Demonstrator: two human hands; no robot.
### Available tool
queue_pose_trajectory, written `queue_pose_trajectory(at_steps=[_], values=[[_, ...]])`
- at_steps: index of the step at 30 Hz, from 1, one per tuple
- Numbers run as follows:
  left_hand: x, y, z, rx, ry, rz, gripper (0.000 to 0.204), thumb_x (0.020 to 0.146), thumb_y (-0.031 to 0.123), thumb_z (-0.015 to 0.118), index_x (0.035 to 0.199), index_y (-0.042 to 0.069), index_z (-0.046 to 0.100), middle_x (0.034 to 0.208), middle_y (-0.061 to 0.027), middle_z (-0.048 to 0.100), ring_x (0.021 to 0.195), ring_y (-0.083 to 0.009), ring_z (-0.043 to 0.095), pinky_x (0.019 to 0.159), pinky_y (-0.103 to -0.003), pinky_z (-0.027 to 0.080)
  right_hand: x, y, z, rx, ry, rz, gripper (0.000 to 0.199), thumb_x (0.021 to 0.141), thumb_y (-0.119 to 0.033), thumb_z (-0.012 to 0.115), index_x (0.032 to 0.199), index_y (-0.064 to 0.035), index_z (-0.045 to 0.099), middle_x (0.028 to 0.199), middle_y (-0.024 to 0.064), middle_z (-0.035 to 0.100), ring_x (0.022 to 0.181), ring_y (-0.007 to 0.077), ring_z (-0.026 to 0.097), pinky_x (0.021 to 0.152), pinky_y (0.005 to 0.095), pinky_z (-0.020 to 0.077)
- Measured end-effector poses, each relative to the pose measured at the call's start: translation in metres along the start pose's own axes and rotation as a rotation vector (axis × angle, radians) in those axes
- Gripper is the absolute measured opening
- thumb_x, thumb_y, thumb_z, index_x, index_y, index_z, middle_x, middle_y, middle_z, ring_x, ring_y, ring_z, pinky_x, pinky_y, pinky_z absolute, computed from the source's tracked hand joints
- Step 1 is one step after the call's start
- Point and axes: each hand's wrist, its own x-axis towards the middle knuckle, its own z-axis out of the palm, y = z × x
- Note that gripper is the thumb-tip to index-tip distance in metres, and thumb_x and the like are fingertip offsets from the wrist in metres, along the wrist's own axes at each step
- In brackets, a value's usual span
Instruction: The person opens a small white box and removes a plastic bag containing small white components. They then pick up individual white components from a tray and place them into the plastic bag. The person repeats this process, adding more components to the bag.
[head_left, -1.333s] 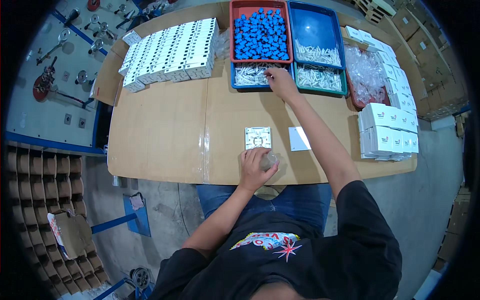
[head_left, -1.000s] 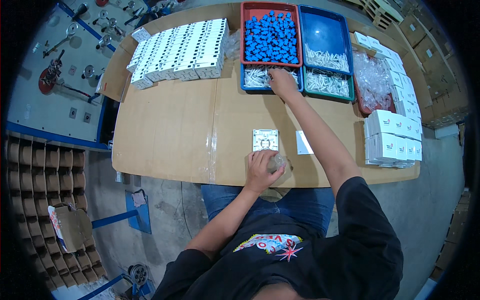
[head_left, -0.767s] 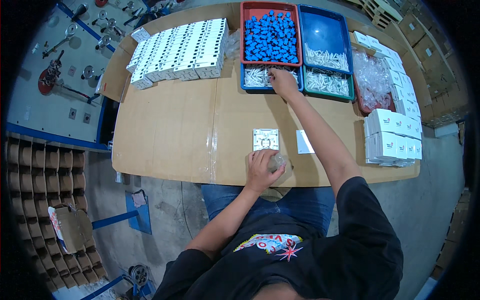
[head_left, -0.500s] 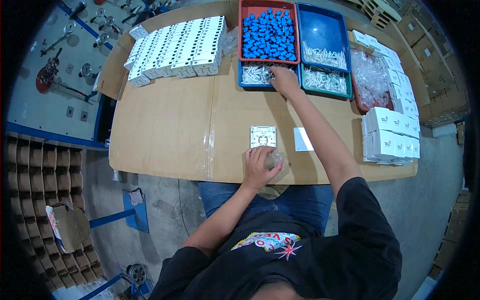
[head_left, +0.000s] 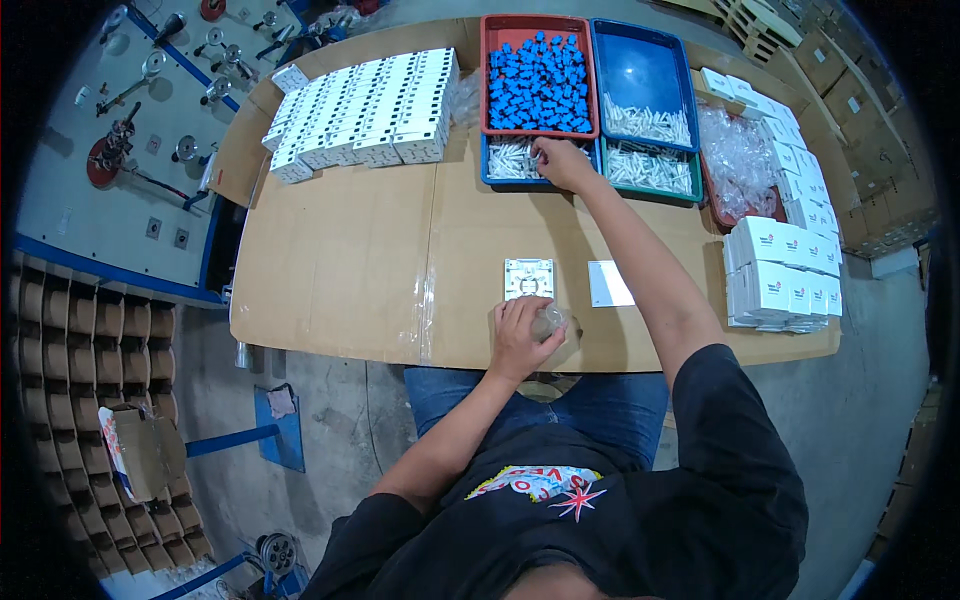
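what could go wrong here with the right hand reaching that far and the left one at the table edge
1. The left hand holds a crumpled clear bag right at the table edge; it could slip off onto the floor.
2. The right hand reaches into the small blue tray of white parts; the outstretched forearm could brush the white plate or card.

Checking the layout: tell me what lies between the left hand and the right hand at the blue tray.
In the head view, between the left hand and right hand: a white square plate on bare cardboard.
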Motion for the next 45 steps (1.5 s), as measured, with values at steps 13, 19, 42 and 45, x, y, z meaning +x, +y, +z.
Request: queue_pose_trajectory(at_steps=[13,19,42,45], values=[[-0.001,0.001,0.002,-0.025,-0.011,-0.016,0.048,0.074,0.025,0.085,0.113,0.007,0.064,0.107,-0.0075,0.067,0.099,-0.0253,0.062,0.093,-0.04,0.04,-0.038,-0.018,-0.043,0.771,0.319,0.225,0.022,0.086,-0.02,0.085,0.092,-0.0021,0.075,0.076,-0.0002,0.068,0.069,0.0072,0.057,0.062,0.0259,0.0453],[-0.001,-0.001,0.003,-0.022,0.025,0.003,0.05,0.074,0.023,0.085,0.116,0.006,0.064,0.109,-0.0088,0.067,0.1,-0.0276,0.063,0.092,-0.041,0.041,-0.118,-0.056,-0.055,0.888,0.254,0.287,0.02,0.087,-0.018,0.084,0.09,-0.002,0.073,0.077,-0.001,0.067,0.068,0.006,0.057,0.061,0.0233,0.0442],[-0.002,-0.006,0.004,-0.169,0.054,-0.002,0.048,0.078,0.017,0.08,0.121,0.005,0.063,0.118,-0.0112,0.069,0.111,-0.0327,0.064,0.096,-0.044,0.045,-0.254,-0.127,-0.021,0.395,0.054,0.008,0.012,0.093,-0.007,0.07,0.1,-0.0006,0.063,0.1,0.0096,0.062,0.087,0.0253,0.063,0.074,0.0344,0.0516],[-0.003,-0.006,0.003,-0.164,0.058,-0.005,0.048,0.077,0.017,0.079,0.121,0.005,0.063,0.117,-0.0121,0.068,0.11,-0.0334,0.064,0.095,-0.043,0.046,-0.254,-0.13,-0.02,0.388,0.074,-0.023,0.014,0.092,-0.011,0.07,0.1,-0.0016,0.063,0.107,0.0104,0.064,0.094,0.0309,0.066,0.079,0.0394,0.0531]])
